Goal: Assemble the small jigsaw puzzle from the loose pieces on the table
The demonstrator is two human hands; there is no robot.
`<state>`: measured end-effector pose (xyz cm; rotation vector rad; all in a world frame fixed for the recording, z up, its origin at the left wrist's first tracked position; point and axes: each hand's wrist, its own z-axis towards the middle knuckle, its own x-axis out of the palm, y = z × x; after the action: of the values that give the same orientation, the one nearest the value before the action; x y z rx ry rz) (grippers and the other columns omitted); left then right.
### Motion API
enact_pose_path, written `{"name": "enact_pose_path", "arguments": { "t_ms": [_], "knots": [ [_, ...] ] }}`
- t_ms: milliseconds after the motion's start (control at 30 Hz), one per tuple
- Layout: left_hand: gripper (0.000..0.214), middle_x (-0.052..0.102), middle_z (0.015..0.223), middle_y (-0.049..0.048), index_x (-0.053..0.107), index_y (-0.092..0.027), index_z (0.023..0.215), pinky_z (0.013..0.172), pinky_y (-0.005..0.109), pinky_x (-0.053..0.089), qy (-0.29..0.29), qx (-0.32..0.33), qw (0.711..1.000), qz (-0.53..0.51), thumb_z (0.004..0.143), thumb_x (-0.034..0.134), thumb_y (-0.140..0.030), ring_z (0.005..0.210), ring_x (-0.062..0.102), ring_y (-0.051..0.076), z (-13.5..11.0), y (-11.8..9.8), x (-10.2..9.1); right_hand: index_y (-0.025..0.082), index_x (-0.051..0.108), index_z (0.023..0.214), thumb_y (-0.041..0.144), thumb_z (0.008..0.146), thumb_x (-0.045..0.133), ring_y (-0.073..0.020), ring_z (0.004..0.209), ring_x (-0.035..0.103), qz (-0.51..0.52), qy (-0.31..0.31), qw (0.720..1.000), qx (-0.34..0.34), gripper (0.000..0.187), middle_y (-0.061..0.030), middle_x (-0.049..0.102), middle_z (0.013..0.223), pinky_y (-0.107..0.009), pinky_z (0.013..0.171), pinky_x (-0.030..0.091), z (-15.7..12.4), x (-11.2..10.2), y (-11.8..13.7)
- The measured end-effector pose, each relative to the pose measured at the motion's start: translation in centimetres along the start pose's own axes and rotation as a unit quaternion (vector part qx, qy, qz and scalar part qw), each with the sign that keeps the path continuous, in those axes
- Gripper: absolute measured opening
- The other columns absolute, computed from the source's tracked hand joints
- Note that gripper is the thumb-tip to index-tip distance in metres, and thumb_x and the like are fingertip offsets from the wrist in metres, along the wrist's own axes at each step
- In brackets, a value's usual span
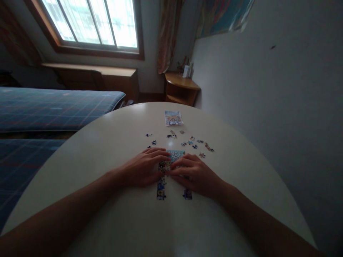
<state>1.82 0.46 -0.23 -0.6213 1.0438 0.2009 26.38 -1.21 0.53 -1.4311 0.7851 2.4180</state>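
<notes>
A partly joined jigsaw puzzle point(176, 154) lies flat on the table, with a pale blue top part and a darker strip down its left side. My left hand point(146, 167) rests over that left side, fingers stretched out and fingertips on the pieces. From the right, my right hand point(197, 175) reaches in with bent fingers, index finger and thumb drawn together at the puzzle's middle. What they pinch is mostly hidden, seemingly a puzzle piece. A corner piece point(188, 194) sits below my right hand, and another dark blue piece point(160, 194) ends the left strip.
Several loose puzzle pieces point(195, 146) are scattered beyond my hands, mostly to the right. Farther back lies a small printed picture sheet point(173, 118). The round white table point(120, 221) stands between a plaid mattress point(53, 107) and a pale wall point(254, 89).
</notes>
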Motion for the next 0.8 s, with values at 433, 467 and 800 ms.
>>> {"name": "enact_pose_path", "arguments": {
  "t_ms": [433,467,800],
  "knots": [
    [0.039,0.057,0.134,0.0080,0.056,-0.024,0.124,0.106,0.047,0.043,0.020,-0.010,1.000,-0.001,0.087,0.063,-0.031,0.127,0.049,0.027,0.12,-0.05,-0.12,0.026,0.072,0.099,0.026,0.096,0.054,-0.0191,0.103,0.062,-0.024,0.016,0.999,-0.021,0.018,0.0002,0.073,0.109,-0.038,0.091,0.046,0.15,0.15,0.48],
    [0.039,0.057,0.135,0.0078,0.056,-0.024,0.124,0.107,0.047,0.043,0.021,-0.011,1.000,-0.001,0.086,0.063,-0.030,0.127,0.049,0.026,0.11,-0.02,-0.10,0.026,0.072,0.098,0.026,0.096,0.054,-0.0192,0.103,0.062,-0.024,0.017,0.999,-0.021,0.018,0.0004,0.073,0.109,-0.038,0.091,0.046,0.14,0.14,0.52],
    [0.038,0.056,0.135,0.0071,0.056,-0.024,0.123,0.107,0.046,0.042,0.023,-0.014,1.000,-0.004,0.087,0.062,-0.031,0.127,0.049,0.026,0.12,0.10,-0.02,0.024,0.072,0.099,0.024,0.094,0.057,-0.0179,0.102,0.061,-0.029,0.013,0.999,-0.033,0.016,-0.0007,0.073,0.109,-0.036,0.091,0.046,0.19,0.18,0.42]
  ]
}}
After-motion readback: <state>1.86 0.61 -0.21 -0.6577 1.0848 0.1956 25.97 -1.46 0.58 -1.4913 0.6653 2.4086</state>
